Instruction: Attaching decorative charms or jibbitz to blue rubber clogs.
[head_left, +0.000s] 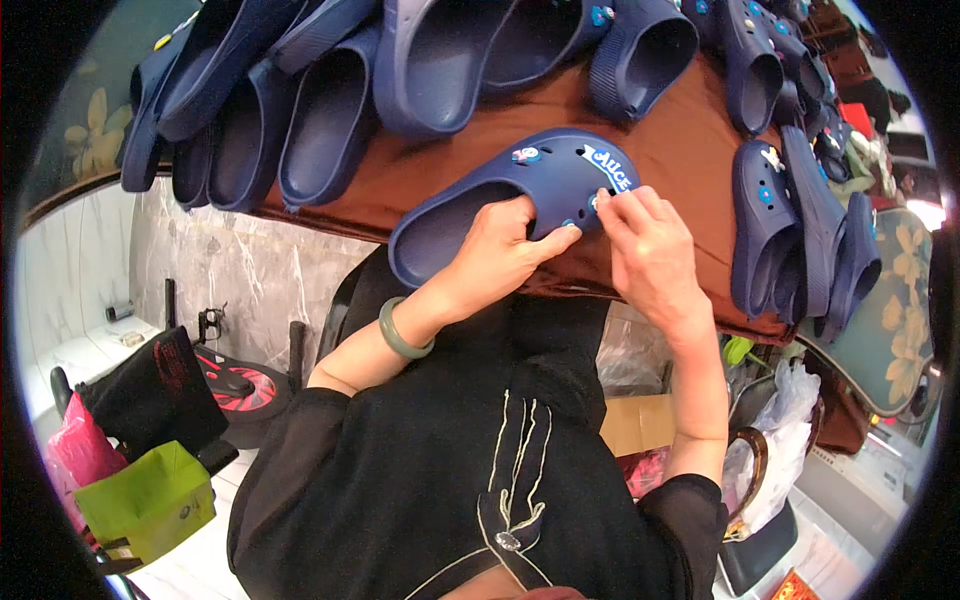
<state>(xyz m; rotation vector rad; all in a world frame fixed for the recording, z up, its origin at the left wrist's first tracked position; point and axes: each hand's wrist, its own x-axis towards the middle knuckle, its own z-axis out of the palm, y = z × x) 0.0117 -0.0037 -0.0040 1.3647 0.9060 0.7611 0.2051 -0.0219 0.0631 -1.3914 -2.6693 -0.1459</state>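
A person's left hand (497,245) grasped a navy clog (556,180), its fingers tucked into the foot opening and its thumb laid along the outside of the upper, while the right hand (648,248) pinched a small charm (595,203) at the side of the toe, the fingertips partly hiding it. The clog sat sole down above the near edge of a table draped in a brown cloth (690,180), its toe turned to the right and its open heel reaching out toward the wearer's lap; whether the sole rested on the cloth could not be told. A white-edged banner charm (610,168) crossed the toe, a round charm (525,155) stood out on the far side of the upper, and a small blue charm (569,224) showed just beside the left thumb. A pale green bangle (388,328) circled the left wrist, above a black top (400,480) trimmed with light piping and a jeweled clasp (508,541). Beyond the hands, plain-looking navy clogs (330,120) crowded the table's far left, while charm-dotted clogs (765,220) lined its right side. Below, on the left, a lime green bag (150,500) stood near a black bag (165,395) and a pink bag (82,440); on the right, a cardboard box (640,423) and a white plastic bag (780,440) flanked the right forearm.
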